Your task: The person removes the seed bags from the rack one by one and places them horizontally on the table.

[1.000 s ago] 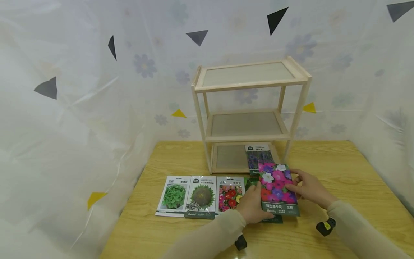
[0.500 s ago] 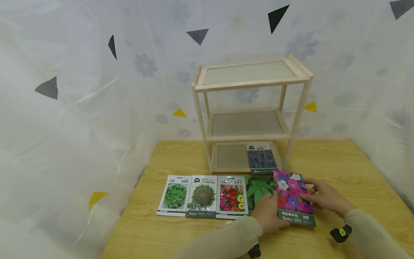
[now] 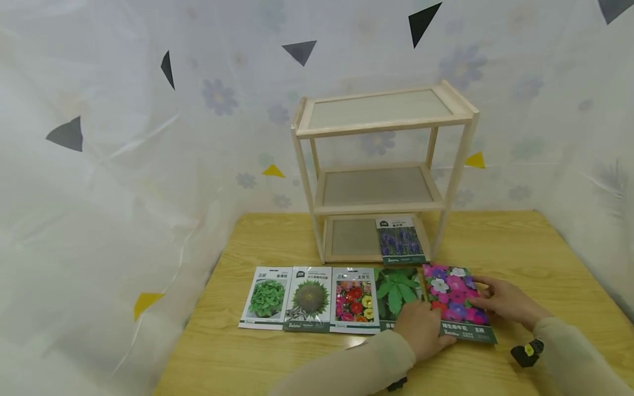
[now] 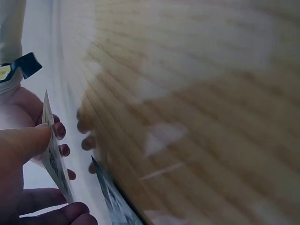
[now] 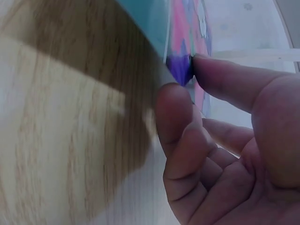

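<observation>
A seed packet with pink, purple and white petunias (image 3: 455, 291) is held at a slight tilt just above the table. My left hand (image 3: 420, 330) pinches its left edge; in the left wrist view the thumb (image 4: 33, 143) lies on the packet's face with fingers beyond it. On the opposite edge, my right hand (image 3: 510, 302) pinches it between thumb and fingers, as the right wrist view shows. Beside it lies a green-leaf seed packet (image 3: 396, 289), partly hidden by my left hand. Further left are packets with red and yellow flowers (image 3: 354, 302), a sunflower head (image 3: 308, 300) and a mint-like plant (image 3: 264, 300).
Behind the row stands a three-tier wooden shelf (image 3: 378, 209). A lavender-flowered seed packet (image 3: 401, 242) leans or lies at the right of its bottom tier. The wooden table (image 3: 238, 363) meets white sheeting at the back and sides.
Both hands have carried the petunia packet rightward and down, from over the green-leaf packet to its right side. The green-leaf packet is now mostly uncovered.
</observation>
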A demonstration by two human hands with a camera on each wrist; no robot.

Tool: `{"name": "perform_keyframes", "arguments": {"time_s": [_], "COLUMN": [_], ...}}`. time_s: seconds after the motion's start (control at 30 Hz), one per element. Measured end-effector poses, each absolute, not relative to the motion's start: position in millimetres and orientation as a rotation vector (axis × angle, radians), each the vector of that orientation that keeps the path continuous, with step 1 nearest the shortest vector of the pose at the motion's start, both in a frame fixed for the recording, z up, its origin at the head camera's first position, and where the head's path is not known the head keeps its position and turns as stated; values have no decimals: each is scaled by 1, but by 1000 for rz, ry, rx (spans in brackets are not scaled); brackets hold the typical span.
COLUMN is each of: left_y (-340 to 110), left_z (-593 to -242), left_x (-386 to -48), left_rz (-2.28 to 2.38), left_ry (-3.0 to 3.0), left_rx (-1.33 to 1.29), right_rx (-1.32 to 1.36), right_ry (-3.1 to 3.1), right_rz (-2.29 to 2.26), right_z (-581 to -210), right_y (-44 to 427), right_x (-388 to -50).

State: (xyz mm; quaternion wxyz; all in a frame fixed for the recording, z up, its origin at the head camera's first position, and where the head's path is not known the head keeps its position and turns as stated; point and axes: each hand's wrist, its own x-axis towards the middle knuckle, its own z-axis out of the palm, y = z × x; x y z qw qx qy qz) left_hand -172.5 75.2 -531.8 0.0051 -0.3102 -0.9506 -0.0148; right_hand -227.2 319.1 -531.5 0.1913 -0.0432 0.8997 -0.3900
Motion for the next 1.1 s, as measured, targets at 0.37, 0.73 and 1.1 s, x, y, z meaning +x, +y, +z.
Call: {"name": "perform_keyframes", "arguments": {"time_s": [0.37,0.73,1.1], "left_y": [82,90,92], "left_z": [-539,-538,-540], "left_x": [-177,-178,-177], "left_rz": [80,141,195], "left_ry": [-2946,-3010,-3004], "left_rx": [-971,-999,-1052], "right_rx": [-156,-233,-237], "right_ry": [2585,2678,2751], "right_rz": [-1024,-919,-856], "right_z": [-534,-539,-546], "right_y": [321,320,319], "right_x": [-229,-234,-231]}}
